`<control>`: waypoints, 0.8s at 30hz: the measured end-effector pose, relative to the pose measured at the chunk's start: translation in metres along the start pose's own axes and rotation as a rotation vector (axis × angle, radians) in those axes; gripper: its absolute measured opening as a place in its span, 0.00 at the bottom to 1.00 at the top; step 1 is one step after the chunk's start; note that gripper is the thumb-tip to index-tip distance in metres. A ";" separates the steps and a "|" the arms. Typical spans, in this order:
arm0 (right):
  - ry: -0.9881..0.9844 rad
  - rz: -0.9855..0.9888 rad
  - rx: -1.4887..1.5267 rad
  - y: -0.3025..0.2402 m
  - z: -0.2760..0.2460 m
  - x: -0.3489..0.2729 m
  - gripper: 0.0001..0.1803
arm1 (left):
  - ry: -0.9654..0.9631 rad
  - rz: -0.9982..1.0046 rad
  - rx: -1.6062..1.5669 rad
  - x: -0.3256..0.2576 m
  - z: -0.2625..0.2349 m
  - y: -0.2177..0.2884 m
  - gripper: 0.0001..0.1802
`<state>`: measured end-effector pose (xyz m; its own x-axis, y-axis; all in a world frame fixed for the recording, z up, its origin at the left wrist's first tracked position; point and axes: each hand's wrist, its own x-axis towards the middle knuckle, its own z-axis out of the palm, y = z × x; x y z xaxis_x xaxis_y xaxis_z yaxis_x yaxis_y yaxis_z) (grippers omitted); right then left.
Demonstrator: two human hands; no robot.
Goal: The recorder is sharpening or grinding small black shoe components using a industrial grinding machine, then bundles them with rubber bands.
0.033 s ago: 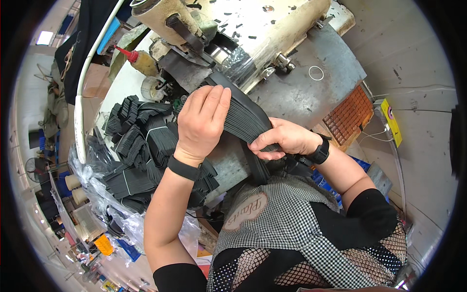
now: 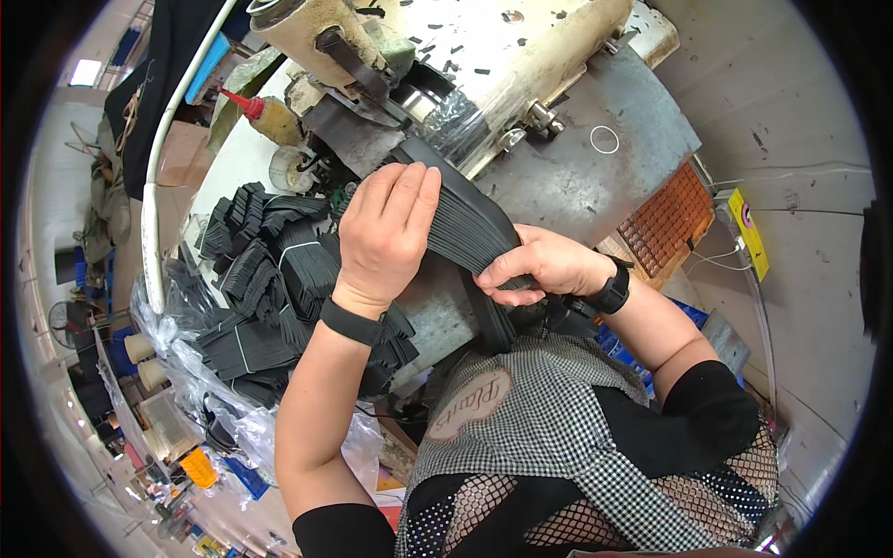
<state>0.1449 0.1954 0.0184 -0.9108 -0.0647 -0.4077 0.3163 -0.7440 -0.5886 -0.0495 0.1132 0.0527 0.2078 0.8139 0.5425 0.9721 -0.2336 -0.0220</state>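
Note:
A thick stack of dark grey strips (image 2: 470, 223) stretches between my two hands, its layered edges facing me. My left hand (image 2: 388, 232) closes over the far end, next to the machine's dark metal plate (image 2: 358, 135); its fingertips are partly hidden. At the near end my right hand (image 2: 539, 265) pinches the stack, thumb on top and fingers beneath. More dark strips (image 2: 488, 316) hang below the stack in front of my apron. To the left of my left wrist lies a heap of dark strip bundles (image 2: 279, 288), some tied with thin pale bands.
A cream-coloured machine (image 2: 558, 46) stands at the back, dark scraps scattered on it. A metal tabletop (image 2: 595, 139) carries a pale rubber band (image 2: 605, 139). A yellowish bottle with a red nozzle (image 2: 270, 116) stands back left. Right lies a brown ridged mat (image 2: 665, 223); clear plastic (image 2: 186, 344) hangs left.

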 end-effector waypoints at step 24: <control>0.059 0.063 -0.120 -0.029 -0.008 -0.006 0.08 | 0.028 -0.260 0.089 0.008 0.002 0.017 0.16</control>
<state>0.1432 0.2227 0.0320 -0.8719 -0.0670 -0.4852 0.4054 -0.6547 -0.6380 -0.0316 0.1169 0.0548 -0.0514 0.8249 0.5629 0.9984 0.0298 0.0474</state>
